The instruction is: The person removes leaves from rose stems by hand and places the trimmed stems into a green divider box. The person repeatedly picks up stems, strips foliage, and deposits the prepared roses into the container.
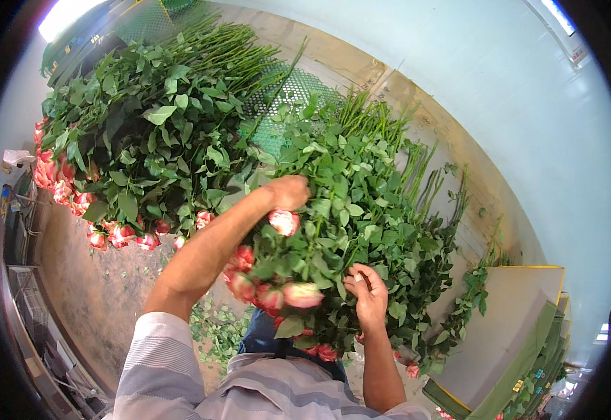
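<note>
Before me lies a broad pile of cut roses (337, 199), their leafy green stems pointing away and their pink-and-white blooms near my body. My left hand (288, 192) is over the left part of this pile, its fingers curled down at the leaves; whether it grips a stem is hidden. A pale rose bloom (284, 222) is just below that hand. My right hand (367, 286) is at the pile's near right, thumb and fingers bent close together beside a thin stem; its hold cannot be made out. Another pale bloom (303, 295) lies between my forearms.
A larger heap of roses (153, 115) fills the far left. Green plastic mesh (295, 97) lies between the piles. Marks and numbers run along the table's far edge (389, 86). A grey board (499, 315) stands at right. Fallen leaves (216, 331) litter the floor.
</note>
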`<state>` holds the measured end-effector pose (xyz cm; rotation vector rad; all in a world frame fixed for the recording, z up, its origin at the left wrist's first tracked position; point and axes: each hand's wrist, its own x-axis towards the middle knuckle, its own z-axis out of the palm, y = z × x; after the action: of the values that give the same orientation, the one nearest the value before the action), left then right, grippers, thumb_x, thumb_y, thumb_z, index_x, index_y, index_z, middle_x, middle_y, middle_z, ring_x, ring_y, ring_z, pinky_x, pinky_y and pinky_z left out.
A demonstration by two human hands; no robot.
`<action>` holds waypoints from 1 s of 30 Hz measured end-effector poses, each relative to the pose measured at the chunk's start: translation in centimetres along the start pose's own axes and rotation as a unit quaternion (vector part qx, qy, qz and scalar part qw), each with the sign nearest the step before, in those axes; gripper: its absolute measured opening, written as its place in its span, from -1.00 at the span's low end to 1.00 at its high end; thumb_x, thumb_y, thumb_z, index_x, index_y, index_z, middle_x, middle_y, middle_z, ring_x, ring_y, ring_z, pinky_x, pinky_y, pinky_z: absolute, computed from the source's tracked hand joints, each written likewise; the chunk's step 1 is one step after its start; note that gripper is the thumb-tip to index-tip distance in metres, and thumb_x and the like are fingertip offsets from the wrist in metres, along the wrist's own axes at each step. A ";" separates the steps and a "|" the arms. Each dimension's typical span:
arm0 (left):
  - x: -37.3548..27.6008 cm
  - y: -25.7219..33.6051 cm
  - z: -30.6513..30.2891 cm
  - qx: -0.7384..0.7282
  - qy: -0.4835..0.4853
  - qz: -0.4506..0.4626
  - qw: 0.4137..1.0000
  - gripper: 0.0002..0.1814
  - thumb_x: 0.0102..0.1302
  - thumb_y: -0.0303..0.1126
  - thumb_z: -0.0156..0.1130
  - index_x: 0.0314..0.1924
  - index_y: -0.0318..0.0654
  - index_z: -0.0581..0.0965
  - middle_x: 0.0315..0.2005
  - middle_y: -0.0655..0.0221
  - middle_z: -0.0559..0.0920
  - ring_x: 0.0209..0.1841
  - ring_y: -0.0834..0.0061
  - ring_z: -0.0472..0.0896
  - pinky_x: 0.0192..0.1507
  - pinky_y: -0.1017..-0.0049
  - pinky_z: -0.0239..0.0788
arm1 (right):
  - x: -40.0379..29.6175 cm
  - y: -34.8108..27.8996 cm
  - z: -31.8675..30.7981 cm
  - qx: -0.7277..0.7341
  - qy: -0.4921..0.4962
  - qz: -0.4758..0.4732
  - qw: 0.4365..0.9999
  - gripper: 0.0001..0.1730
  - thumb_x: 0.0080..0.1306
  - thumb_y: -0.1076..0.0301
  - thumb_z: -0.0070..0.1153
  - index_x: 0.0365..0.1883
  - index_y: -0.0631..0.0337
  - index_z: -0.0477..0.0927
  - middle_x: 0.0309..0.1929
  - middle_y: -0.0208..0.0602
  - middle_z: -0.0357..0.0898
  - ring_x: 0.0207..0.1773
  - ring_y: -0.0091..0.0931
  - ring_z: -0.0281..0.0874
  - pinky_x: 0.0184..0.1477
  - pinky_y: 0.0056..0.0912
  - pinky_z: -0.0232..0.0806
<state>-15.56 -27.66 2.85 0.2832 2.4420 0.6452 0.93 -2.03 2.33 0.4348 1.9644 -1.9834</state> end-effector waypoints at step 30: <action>-11.8 14.0 2.5 -0.005 0.238 0.130 0.962 -0.81 0.24 -0.39 0.09 -0.19 -0.32 0.50 -0.32 0.07 0.58 -0.25 0.07 0.55 -0.19 0.26 0.37 | -7.0 8.3 -23.0 -0.236 0.420 -0.018 0.876 -0.66 0.30 0.24 0.00 -0.10 0.33 0.49 -0.21 -0.22 0.57 -0.23 -0.40 0.55 -0.19 -0.34 0.39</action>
<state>-3.85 -18.67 14.01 0.5006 2.8858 0.9265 10.67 21.00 -2.39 1.2836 2.8569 -1.3153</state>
